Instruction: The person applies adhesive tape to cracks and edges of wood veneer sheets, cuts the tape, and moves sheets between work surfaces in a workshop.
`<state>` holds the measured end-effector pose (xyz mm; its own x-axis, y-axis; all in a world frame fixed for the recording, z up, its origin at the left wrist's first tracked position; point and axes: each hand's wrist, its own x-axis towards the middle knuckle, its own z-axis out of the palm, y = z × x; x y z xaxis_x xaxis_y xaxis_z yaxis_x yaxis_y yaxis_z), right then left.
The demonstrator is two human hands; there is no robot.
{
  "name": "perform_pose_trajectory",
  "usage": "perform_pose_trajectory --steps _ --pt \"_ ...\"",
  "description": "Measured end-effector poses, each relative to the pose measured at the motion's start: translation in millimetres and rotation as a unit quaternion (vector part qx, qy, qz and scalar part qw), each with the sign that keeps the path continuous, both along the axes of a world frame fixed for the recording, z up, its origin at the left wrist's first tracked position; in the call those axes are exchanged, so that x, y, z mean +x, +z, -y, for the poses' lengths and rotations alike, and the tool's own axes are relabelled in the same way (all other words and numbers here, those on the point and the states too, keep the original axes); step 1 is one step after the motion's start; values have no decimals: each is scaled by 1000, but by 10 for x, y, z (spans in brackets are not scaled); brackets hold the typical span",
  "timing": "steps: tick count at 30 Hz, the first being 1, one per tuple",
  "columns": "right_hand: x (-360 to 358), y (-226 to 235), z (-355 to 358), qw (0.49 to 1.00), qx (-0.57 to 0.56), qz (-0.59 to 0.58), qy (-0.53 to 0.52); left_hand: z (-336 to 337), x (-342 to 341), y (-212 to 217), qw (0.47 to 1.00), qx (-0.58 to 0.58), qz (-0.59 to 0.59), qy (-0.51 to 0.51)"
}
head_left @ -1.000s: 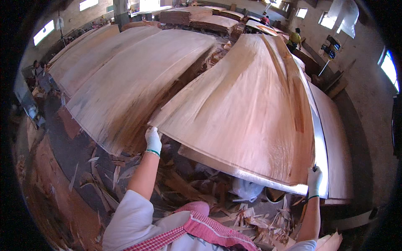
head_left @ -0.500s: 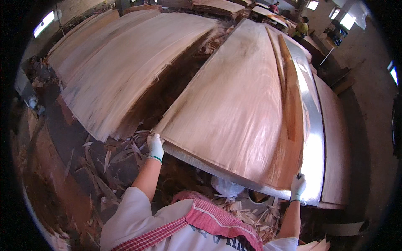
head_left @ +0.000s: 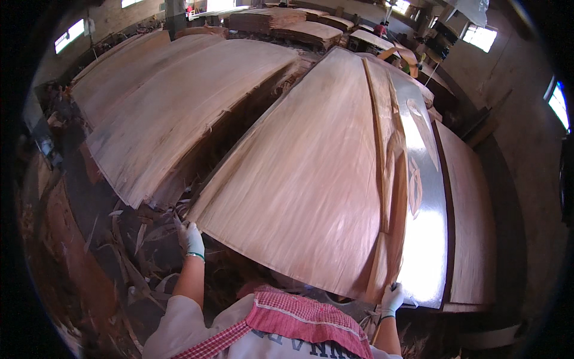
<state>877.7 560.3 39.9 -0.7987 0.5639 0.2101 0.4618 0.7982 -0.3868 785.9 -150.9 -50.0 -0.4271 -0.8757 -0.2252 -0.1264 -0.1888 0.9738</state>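
A large, thin sheet of pale wood veneer (head_left: 293,179) lies in front of me over a shiny metal-topped table (head_left: 426,257). My left hand (head_left: 192,240), in a white glove with a green cuff, is closed on the sheet's near left corner. At the near right corner my right hand (head_left: 391,300), gloved alike, grips the edge with its fingers closed. Along the right side of the sheet runs a narrow, wrinkled strip of veneer (head_left: 393,185), its near end beside my right hand. The near edge of the sheet reaches past the table toward my body.
To the left stands a wide stack of veneer sheets (head_left: 173,107), with a dark gap before my sheet. Another veneer stack (head_left: 469,221) is beyond the table's right side. Torn scraps (head_left: 140,239) litter the floor at left. A co-worker (head_left: 412,66) is at the far end, partly hidden.
Both hands have moved left and toward me, drawing the veneer sheet along. More bare metal shows on the right. The far co-worker is now partly covered by a lifted piece of veneer.
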Motion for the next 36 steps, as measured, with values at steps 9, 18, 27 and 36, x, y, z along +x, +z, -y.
perform_pose_trajectory --steps 9,18,27,36 --pt "-657 -235 -463 959 -268 -30 86 -50 -443 256 997 -76 -2 -12" --pt "688 -274 -270 990 16 115 79 -1814 85 878 846 -475 58 -235" --pt "554 11 613 970 -65 233 -2 -2773 15 632 654 -556 173 -483" --pt "1561 29 840 991 -8 132 33 -2755 -6 864 672 -571 71 -466"
